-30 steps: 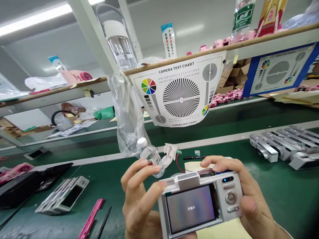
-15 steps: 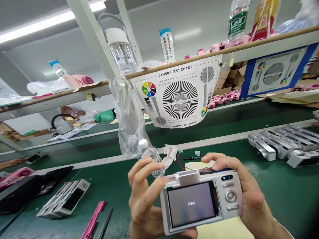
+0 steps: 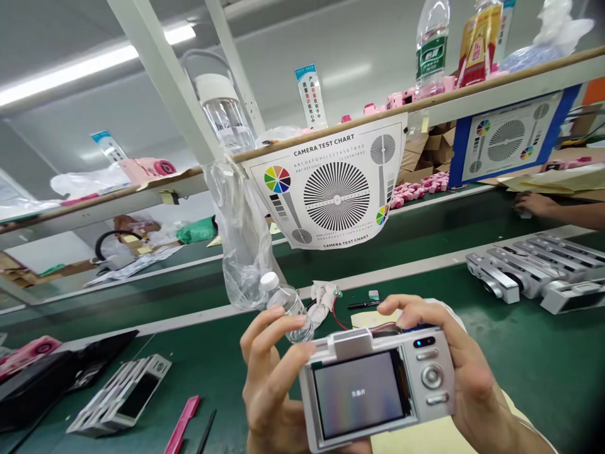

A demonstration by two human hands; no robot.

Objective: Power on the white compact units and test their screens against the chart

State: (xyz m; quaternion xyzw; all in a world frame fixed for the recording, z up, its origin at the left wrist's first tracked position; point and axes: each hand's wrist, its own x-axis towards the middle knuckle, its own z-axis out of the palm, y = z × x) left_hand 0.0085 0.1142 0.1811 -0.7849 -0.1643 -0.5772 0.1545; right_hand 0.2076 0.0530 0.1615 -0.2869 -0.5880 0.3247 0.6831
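Note:
Between both hands I hold up a silver digital camera (image 3: 428, 413), its back turned to me. Its screen is lit grey with a short line of white Chinese text, and a blue light glows above the buttons. My left hand (image 3: 276, 384) grips the left side, fingers along the top edge and thumb underneath. Round the right end is my right hand (image 3: 467, 372), index finger bent over the top. Wires show at the top edge near that finger. Behind the camera, a white camera test chart (image 3: 331, 189) hangs from the shelf.
Silver cameras stand in rows at right (image 3: 534, 271) and left (image 3: 120, 394). A clear bottle (image 3: 288, 302) leans just behind my left fingers. A pink strip (image 3: 183, 425) lies on the green bench. At far right, another person's hand (image 3: 536, 205) rests on the far bench.
My view has shifted slightly, so the chart and shelf sit a little further left. Another person's hand and forearm have come into view at right. Both my hands keep hold of the camera.

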